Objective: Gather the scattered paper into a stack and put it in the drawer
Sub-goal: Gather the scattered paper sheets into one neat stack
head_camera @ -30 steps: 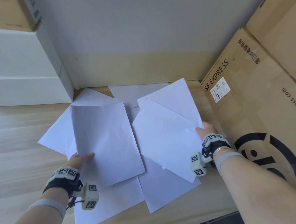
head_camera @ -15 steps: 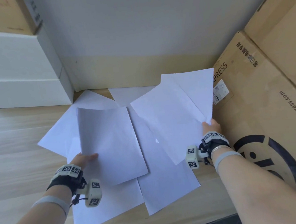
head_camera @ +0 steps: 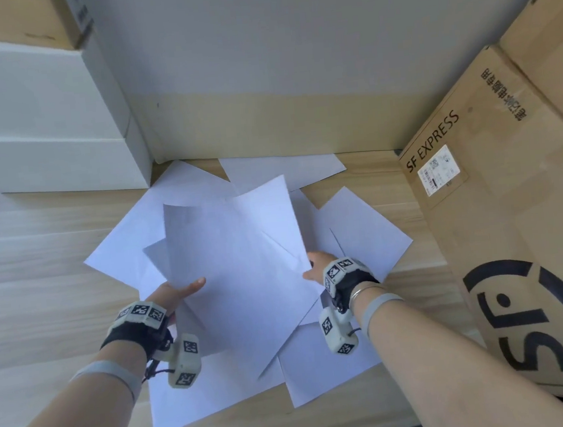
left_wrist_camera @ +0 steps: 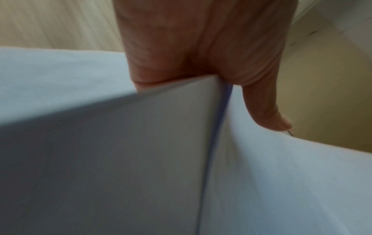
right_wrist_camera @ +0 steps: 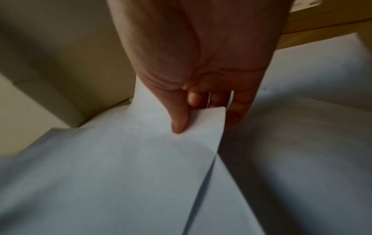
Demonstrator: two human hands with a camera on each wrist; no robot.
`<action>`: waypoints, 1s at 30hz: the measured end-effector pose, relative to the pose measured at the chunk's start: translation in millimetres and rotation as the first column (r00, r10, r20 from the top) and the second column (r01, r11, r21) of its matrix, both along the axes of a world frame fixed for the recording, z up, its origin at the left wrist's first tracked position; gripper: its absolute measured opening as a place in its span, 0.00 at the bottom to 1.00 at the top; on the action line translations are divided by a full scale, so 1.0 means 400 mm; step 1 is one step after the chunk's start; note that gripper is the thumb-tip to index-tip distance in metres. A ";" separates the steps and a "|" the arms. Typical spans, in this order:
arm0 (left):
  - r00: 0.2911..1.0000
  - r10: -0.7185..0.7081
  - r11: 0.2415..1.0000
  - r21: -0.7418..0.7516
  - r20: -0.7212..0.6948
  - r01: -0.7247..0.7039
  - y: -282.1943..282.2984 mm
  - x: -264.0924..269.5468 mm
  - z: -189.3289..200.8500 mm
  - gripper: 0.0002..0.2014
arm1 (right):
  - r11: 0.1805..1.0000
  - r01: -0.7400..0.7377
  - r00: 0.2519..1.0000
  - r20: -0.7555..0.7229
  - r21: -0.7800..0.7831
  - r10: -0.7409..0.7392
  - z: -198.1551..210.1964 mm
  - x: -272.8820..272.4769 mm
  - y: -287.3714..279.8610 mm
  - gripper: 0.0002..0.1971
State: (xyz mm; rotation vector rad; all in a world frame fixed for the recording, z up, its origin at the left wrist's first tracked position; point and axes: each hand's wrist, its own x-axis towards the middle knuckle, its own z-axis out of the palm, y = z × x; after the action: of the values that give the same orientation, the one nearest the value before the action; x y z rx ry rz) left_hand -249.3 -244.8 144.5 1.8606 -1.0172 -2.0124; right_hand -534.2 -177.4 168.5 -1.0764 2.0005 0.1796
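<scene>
Several white paper sheets [head_camera: 361, 233] lie scattered on the wooden desk [head_camera: 41, 305]. Over them I hold a small bundle of sheets [head_camera: 240, 262] lifted off the desk. My left hand [head_camera: 174, 290] grips its left edge, thumb on top [left_wrist_camera: 267, 114]. My right hand [head_camera: 316, 266] pinches its right edge, thumb on top [right_wrist_camera: 179, 120] and fingers beneath the paper [right_wrist_camera: 141, 159]. The bundled sheets overlap unevenly, their corners fanned out. No drawer is in view.
A large SF Express cardboard box [head_camera: 515, 225] stands close on the right. White boxes [head_camera: 42, 133] are stacked at the back left, with a brown carton on top. A wall panel closes off the back of the desk.
My right hand has swung its sheets leftward from beside the cardboard box and laid them over the sheet in my left hand. Both hands now hold one bundle.
</scene>
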 end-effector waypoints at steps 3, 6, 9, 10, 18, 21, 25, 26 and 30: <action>1.000 0.014 1.000 0.019 -0.020 -0.013 -0.002 0.001 0.006 0.26 | 0.989 -0.133 0.991 -0.006 0.057 0.134 -0.003 0.036 -0.033 0.23; 0.998 0.018 0.999 0.038 -0.057 -0.016 0.002 -0.009 0.030 0.21 | 0.968 -0.235 0.972 -0.004 0.084 0.236 -0.004 0.071 -0.063 0.29; 0.997 0.049 0.998 0.034 -0.061 -0.047 -0.005 -0.002 0.010 0.19 | 0.938 -0.323 0.944 -0.022 0.125 0.328 0.005 0.105 -0.095 0.34; 0.998 0.045 0.999 0.017 -0.032 -0.045 -0.007 0.002 0.006 0.21 | 0.938 -0.325 0.943 -0.036 0.116 0.331 0.007 0.109 -0.109 0.34; 0.989 0.144 0.989 -0.043 0.021 -0.143 -0.052 0.058 -0.002 0.28 | 0.941 -0.172 0.976 -0.182 -0.293 0.122 0.001 0.033 -0.248 0.10; 0.981 0.187 0.982 -0.043 0.051 -0.185 -0.064 0.081 -0.006 0.21 | 0.937 -0.206 0.970 -0.187 -0.284 0.157 -0.027 0.033 -0.308 0.16; 0.974 0.220 0.975 -0.034 0.045 -0.219 -0.078 0.108 -0.028 0.22 | 0.922 -0.242 0.958 -0.223 -0.302 0.178 -0.063 0.060 -0.377 0.23; 0.970 0.241 0.970 -0.034 0.040 -0.239 -0.082 0.115 -0.032 0.23 | 0.915 -0.256 0.954 -0.235 -0.312 0.186 -0.070 0.069 -0.390 0.26; 0.960 0.278 0.960 -0.025 0.026 -0.277 -0.097 0.133 -0.041 0.30 | 0.906 -0.243 0.958 -0.233 -0.347 0.168 -0.090 0.100 -0.427 0.33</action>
State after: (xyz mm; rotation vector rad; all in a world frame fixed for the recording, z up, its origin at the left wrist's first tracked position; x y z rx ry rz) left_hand -196.3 -283.4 128.1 1.9051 -0.7318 -1.8099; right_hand -494.2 -348.1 132.5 -1.5704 2.1484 0.0146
